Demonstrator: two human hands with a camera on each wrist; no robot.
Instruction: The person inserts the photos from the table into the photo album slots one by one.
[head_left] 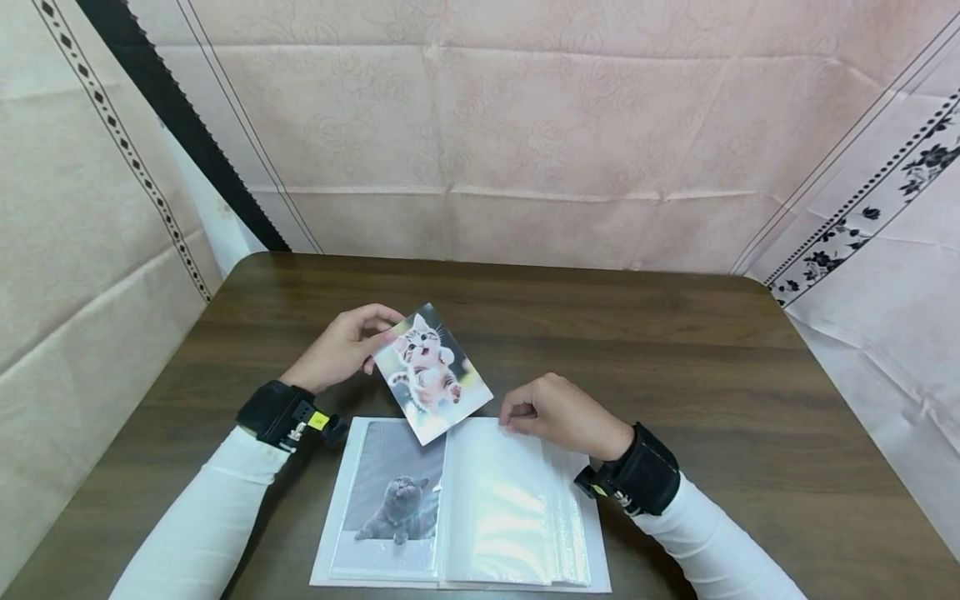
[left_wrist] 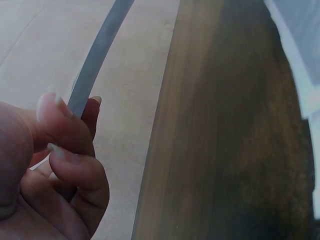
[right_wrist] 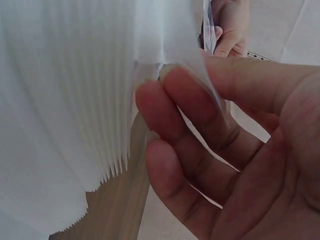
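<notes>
My left hand (head_left: 339,348) pinches the left corner of a photo (head_left: 431,375) of a striped kitten, tilted above the table. In the left wrist view that photo (left_wrist: 100,60) shows nearly edge-on between thumb and fingers. Below it lies an open photo album (head_left: 321,573) with clear pocket pages. A grey cat photo (head_left: 401,508) fills its left pocket. The right-hand pocket page (head_left: 498,517) looks clear and whitish. At the top edge of this page my right hand (head_left: 566,417) pinches the thin plastic (right_wrist: 212,87) between thumb and fingers, as the right wrist view shows.
The album lies near the front edge of a dark wooden table (head_left: 675,350). A stack of further pocket pages (right_wrist: 90,90) fans out beside the right hand. Pale patterned cloth (head_left: 525,125) hangs behind the table and at both sides.
</notes>
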